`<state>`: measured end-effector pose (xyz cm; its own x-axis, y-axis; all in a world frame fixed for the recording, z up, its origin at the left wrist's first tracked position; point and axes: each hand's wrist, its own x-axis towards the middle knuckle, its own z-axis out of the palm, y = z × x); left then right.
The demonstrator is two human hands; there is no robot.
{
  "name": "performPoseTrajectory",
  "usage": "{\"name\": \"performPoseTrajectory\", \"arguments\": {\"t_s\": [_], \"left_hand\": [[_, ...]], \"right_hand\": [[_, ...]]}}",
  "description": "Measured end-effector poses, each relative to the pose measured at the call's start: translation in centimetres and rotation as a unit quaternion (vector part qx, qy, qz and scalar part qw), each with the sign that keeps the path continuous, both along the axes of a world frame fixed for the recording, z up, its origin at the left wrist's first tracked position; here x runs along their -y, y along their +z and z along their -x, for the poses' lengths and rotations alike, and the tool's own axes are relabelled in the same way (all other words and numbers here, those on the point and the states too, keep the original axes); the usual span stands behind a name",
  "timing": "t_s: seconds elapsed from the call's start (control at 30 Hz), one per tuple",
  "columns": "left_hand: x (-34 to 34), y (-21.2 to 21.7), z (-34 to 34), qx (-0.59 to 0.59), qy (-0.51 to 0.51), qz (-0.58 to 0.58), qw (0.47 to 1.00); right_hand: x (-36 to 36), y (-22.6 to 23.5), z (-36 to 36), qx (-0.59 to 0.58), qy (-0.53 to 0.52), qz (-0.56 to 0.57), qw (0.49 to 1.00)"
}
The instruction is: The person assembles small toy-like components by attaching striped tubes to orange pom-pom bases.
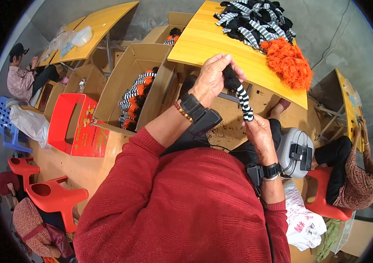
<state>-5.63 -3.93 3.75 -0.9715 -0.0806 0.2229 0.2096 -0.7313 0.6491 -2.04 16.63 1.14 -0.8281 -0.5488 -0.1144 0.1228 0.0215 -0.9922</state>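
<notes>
A small knitted piece with a black-and-white striped tube (244, 103) and a fuzzy black end (230, 78) stretches between my two hands, in front of the table edge. My left hand (212, 78), higher up, has its fingers closed round the black end. Lower and to the right, my right hand (260, 135) pinches the tip of the striped part. Beyond them, on the yellow table (215, 37), lie a heap of black and grey-striped pieces (254, 22) and a pile of orange fuzzy yarn (288, 63).
To the left, a cardboard box (115, 74) holds striped, orange and black pieces (136, 98). Beside it stands a red box (92, 138). Red stools (57, 199) are at the lower left. A grey case (292, 149) sits by my right arm. Other people sit at both sides.
</notes>
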Motion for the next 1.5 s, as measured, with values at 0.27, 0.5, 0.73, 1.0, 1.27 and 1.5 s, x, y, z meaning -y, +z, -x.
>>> {"name": "performPoseTrajectory", "arguments": {"t_s": [0.27, 0.5, 0.73, 1.0, 1.27, 1.5], "left_hand": [[-3.6, -1.0, -0.7, 0.055, 0.098, -0.05, 0.992], [-1.6, 0.4, -0.6, 0.049, 0.046, -0.085, 0.994], [-3.6, -0.4, -0.9, 0.026, 0.071, -0.101, 0.992], [-3.8, -1.4, -1.3, 0.041, 0.091, -0.108, 0.989], [-1.9, -2.0, -1.3, 0.031, 0.052, -0.022, 0.998], [-4.4, -2.3, -1.5, 0.079, 0.113, -0.096, 0.986]], "right_hand": [[2.3, -1.2, -0.5, 0.043, -0.03, 0.009, 0.999], [1.4, -0.8, -0.7, 0.017, -0.003, 0.033, 0.999], [2.8, -0.9, -0.5, 0.078, 0.0, 0.08, 0.994], [2.7, -0.8, -0.7, 0.121, -0.008, 0.055, 0.991], [0.3, -1.4, 0.1, 0.116, 0.041, 0.039, 0.992], [2.0, -1.9, -0.8, 0.059, -0.024, -0.033, 0.997]]}}
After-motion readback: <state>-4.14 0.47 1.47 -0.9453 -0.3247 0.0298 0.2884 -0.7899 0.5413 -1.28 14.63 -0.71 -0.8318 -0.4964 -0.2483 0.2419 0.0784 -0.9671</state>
